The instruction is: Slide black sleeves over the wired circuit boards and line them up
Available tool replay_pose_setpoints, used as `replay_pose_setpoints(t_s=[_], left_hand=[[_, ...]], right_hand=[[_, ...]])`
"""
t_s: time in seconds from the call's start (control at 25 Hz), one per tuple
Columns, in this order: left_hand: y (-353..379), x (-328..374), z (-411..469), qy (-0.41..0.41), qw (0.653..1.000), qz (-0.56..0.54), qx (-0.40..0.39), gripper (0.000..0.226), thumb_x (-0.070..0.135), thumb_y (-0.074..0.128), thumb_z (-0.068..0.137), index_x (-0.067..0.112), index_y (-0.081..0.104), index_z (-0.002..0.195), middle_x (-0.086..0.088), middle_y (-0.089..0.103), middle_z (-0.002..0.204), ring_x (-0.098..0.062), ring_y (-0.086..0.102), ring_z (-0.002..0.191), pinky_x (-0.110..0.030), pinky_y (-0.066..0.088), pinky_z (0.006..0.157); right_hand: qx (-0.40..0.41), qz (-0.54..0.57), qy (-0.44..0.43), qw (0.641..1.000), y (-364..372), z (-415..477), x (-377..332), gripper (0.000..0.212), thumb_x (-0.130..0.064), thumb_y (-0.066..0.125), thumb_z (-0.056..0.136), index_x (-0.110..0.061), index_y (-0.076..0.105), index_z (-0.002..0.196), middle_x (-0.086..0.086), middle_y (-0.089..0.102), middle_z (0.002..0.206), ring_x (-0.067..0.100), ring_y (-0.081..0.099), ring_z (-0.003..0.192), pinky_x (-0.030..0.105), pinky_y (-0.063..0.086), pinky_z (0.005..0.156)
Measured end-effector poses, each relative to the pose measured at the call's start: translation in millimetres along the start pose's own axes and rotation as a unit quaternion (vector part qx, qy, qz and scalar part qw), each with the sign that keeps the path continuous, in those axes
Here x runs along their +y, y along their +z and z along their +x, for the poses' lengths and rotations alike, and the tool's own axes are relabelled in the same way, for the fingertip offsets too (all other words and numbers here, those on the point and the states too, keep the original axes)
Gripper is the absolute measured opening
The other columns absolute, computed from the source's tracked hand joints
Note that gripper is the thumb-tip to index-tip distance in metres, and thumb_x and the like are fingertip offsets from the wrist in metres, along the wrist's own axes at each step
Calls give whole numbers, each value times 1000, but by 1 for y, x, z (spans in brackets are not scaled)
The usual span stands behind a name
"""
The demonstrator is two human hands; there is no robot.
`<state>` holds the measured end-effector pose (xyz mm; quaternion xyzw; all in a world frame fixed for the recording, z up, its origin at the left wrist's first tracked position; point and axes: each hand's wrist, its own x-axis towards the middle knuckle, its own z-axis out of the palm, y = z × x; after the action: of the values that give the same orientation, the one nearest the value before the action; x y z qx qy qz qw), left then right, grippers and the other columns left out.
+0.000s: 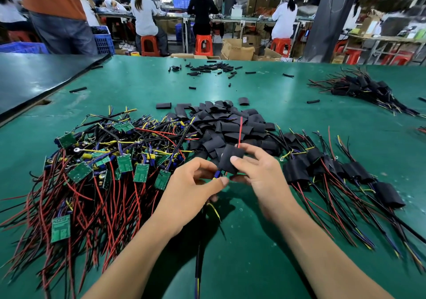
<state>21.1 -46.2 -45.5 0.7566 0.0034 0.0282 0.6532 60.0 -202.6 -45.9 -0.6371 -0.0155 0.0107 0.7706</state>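
Mid-slide here, near the centre of the green mat (242, 252). The right hand (260, 172) has thumb and fingers curled round a black sleeve (230, 158), holding it just above the table. The left hand (196, 184) pinches the near end of a wired circuit board (217, 174); only its blue and yellow tip peeks from the sleeve's near mouth. A red wire (240, 132) pokes up out of the far mouth, so that lead is through. How deep the board sits I cannot tell, because the sleeve hides it.

The right hand should squeeze the flat tube by its edges so the mouth bows open, not clamp the faces shut on the components. The left should feed the board straight along the tube's axis; any skew and a corner is likely to catch the wall. The black cable (199, 252) trailing toward the near edge wants to run free, not snag under the wrist.

Once the tip is covered, this one belongs at the near-left end of the row of sleeved boards (297, 172) on the right, wires fanned the same way. To the left lies the heap of bare boards (124, 162), and just beyond the hands the heap of empty sleeves (230, 125): plenty to go.
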Motion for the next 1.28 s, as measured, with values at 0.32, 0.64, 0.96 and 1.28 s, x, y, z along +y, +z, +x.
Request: replay_pose_setpoints(t_s=[0.32, 0.64, 0.96, 1.28], left_hand=[[1, -5, 5, -18, 990, -141, 26, 14, 9, 75, 84, 7, 68, 96, 0, 67, 67, -12, 52, 52, -20, 42, 51], [-2, 4, 3, -44, 979, -198, -22, 36, 18, 77, 69, 3, 71, 102, -9, 67, 72, -15, 53, 52, -22, 44, 49], [-6, 5, 2, -42, 974, -219, -33, 18, 21, 76, 72, 10, 73, 86, -19, 74, 88, -19, 59, 51, -23, 48, 48], [-4, 5, 2, -49, 979, -199, -14, 15, 15, 62, 93, 3, 67, 100, -18, 74, 90, -16, 54, 48, -21, 44, 46]], right_hand=[[-8, 47, -1, 999, 11, -7, -4, 22, 6, 61, 91, -9, 54, 105, 7, 77, 85, 10, 53, 52, 21, 44, 47], [-76, 147, 9, 986, 3, -5, -11, 45, -17, 77, 70, -7, 60, 111, 14, 76, 106, 12, 60, 57, 20, 52, 56], [-62, 121, 16, 991, 2, -3, -8, 49, -25, 79, 68, -4, 59, 107, 13, 76, 98, 12, 61, 58, 21, 52, 56], [-35, 74, 1, 997, 1, -4, -10, 54, -28, 82, 64, -2, 60, 106, 19, 74, 88, 18, 62, 59, 25, 54, 58]])
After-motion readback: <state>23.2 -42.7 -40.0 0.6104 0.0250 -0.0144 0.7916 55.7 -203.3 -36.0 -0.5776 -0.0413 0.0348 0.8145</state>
